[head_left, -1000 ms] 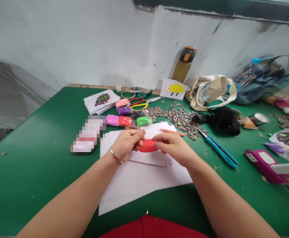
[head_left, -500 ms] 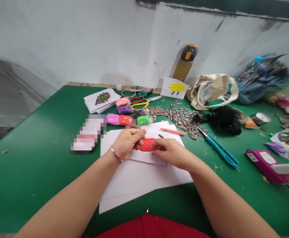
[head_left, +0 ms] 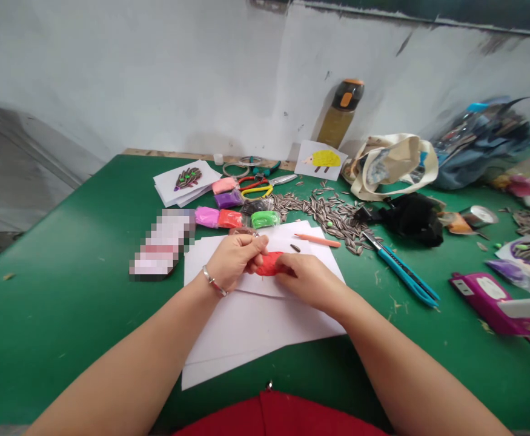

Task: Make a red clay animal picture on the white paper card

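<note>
Reaching with both bare arms over stacked white paper (head_left: 255, 330) on a green table (head_left: 83, 272), to either side of a flat red patch (head_left: 269, 265) on the top sheet. Holding thumb and fingers of the left hand (head_left: 240, 259) together at the patch's left end; cannot tell of anything pinched inside. Bending the right hand (head_left: 308, 278) down over the patch's right end, fingertips hidden; cannot tell apart from clamped. Showing one dark seed (head_left: 295, 247) on the paper just beyond the right hand, with an orange stick (head_left: 317, 240) near it. Farther back, spread about the table: a heap of striped seeds (head_left: 332, 213), a green packet (head_left: 265, 219), a red packet (head_left: 231, 218) and yellow-handled scissors (head_left: 256, 192). Well to the right, a blue cutter (head_left: 403, 272). Against the wall (head_left: 155, 79), a card with a yellow hedgehog (head_left: 321, 160).
</note>
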`<state>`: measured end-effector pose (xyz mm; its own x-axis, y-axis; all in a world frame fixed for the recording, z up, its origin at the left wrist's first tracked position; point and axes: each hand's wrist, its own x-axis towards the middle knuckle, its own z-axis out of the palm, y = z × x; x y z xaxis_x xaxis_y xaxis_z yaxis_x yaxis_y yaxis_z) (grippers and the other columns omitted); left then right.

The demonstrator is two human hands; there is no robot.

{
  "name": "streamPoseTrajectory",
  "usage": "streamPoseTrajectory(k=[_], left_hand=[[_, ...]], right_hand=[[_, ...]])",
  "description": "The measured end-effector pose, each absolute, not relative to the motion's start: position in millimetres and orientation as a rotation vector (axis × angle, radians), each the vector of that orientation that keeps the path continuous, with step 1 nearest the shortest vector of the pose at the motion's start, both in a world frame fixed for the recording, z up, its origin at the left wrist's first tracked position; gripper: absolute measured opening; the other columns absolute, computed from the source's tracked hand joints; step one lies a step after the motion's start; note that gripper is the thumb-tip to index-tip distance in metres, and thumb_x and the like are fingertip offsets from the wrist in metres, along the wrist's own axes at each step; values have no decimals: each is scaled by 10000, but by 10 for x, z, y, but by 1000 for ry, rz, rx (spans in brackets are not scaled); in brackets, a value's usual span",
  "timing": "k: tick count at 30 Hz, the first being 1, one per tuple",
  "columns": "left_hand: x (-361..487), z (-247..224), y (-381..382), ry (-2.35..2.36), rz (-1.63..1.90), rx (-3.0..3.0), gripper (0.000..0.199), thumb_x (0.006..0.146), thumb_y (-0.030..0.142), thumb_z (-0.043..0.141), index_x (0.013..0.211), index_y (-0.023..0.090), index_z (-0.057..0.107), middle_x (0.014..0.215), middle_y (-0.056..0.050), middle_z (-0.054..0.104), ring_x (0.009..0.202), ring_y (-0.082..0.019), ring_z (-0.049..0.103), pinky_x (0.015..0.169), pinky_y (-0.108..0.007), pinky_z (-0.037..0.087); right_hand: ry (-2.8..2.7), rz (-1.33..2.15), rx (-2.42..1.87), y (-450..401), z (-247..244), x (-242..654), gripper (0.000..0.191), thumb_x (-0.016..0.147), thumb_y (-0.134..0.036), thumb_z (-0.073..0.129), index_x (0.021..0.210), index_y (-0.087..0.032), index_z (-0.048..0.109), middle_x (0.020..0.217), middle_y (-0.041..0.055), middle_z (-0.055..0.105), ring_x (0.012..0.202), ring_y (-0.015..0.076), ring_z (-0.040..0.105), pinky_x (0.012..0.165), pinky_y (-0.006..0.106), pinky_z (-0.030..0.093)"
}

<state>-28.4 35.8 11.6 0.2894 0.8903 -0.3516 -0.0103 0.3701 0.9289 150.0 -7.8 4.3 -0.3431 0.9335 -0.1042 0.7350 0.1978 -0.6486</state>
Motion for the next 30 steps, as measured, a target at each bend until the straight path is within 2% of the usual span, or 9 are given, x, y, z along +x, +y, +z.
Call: streamPoseTrajectory(k=[8, 13, 24, 30], left_hand=[[-275, 123, 358, 1119, 758, 1026, 423, 670, 524, 747, 625, 121, 627, 467, 21, 540, 412, -55, 462, 405, -170, 343], [-276, 123, 361, 1131, 751, 1033, 410, 687, 509, 737, 623, 119, 626, 469, 20, 538, 409, -56, 462, 410, -176, 338], [-277, 96, 378, 1127, 764, 1053, 399, 675, 490, 750, 613, 117, 624, 466, 13, 541, 402, -58, 457, 406, -180, 330], [-273, 103, 373, 1131, 756, 1047, 393, 672, 486, 751, 610, 121, 620, 471, 16, 541, 411, -58, 460, 410, -178, 337]], right_hand=[[-2170, 846, -1559, -44, 120, 1660, 255, 856, -149, 445, 780, -198, 684, 736, 9, 658, 672, 145, 548, 619, 251, 361], [-2310, 781, -1494, -83, 189, 1696, 313, 843, -104, 456, 902, -211, 744, 859, 40, 704, 808, 179, 597, 729, 276, 410], [-2438, 803, -1419, -112, 168, 1635, 347, 858, -129, 456, 1008, -249, 744, 939, 45, 674, 816, 158, 590, 708, 248, 404], [-2431, 813, -1415, -103, 168, 1641, 314, 860, -147, 467, 965, -236, 749, 952, 45, 685, 830, 169, 597, 724, 255, 411]])
